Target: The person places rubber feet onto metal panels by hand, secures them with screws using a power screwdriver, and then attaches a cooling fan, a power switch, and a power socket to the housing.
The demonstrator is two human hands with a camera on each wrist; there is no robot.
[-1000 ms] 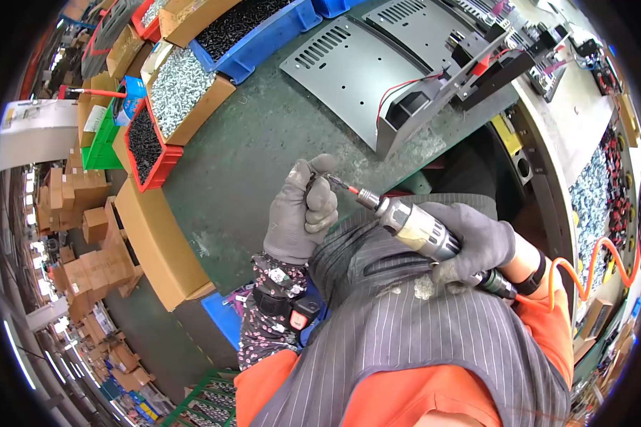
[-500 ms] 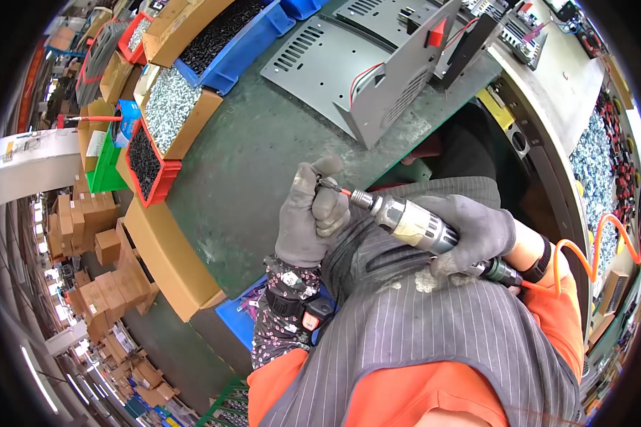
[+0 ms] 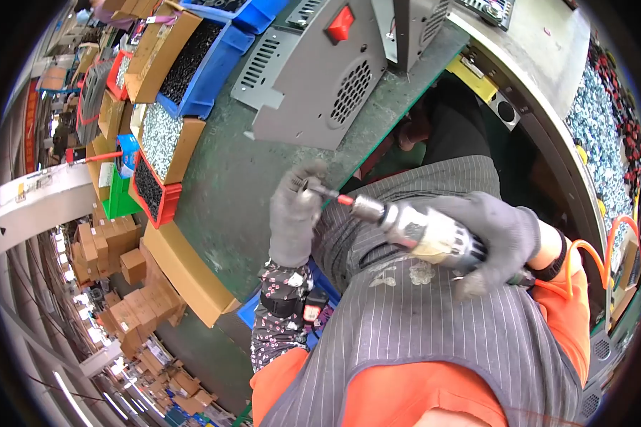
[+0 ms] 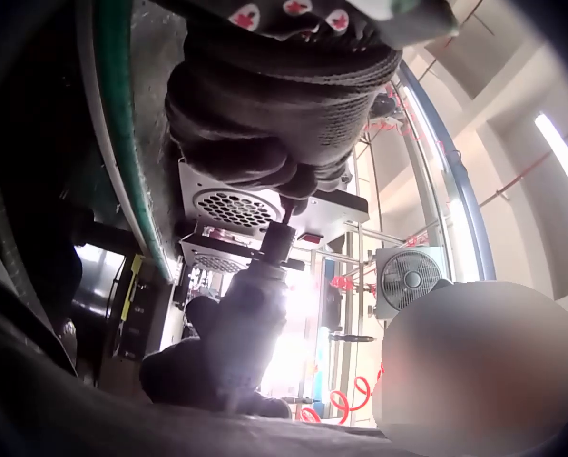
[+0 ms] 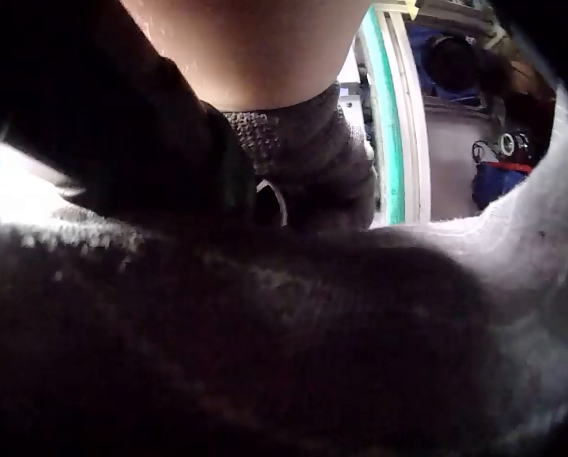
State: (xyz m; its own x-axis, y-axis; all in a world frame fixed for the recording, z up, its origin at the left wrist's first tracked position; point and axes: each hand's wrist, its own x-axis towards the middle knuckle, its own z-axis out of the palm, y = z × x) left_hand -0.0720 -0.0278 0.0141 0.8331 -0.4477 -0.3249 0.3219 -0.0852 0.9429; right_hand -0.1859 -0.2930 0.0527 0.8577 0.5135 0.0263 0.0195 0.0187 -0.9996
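My right hand (image 3: 488, 231), in a grey glove, grips a pneumatic screwdriver (image 3: 434, 238) fed by an orange air hose (image 3: 580, 267). The tool lies level in front of the apron, its bit (image 3: 331, 192) pointing left. At the bit's end the gloved left hand (image 3: 293, 213) curls its fingers and pinches a small dark piece against the tip; the fingers mostly cover it. The left wrist view shows the left hand (image 4: 265, 124) right at the end of the bit, with the screwdriver (image 4: 241, 324) beyond. Dark glove cloth fills most of the right wrist view.
On the green bench (image 3: 228, 192) stands a grey metal housing (image 3: 313, 78) with a red switch (image 3: 341, 23) and honeycomb vent. Left of it are a blue bin (image 3: 199, 78), a carton of silvery screws (image 3: 162, 139) and a red bin (image 3: 165, 206). An open carton (image 3: 185, 274) lines the bench's left edge.
The head view has shifted, so the housing appears larger and turned. Both hands stay together at the bit; the right hand and screwdriver are blurred now.
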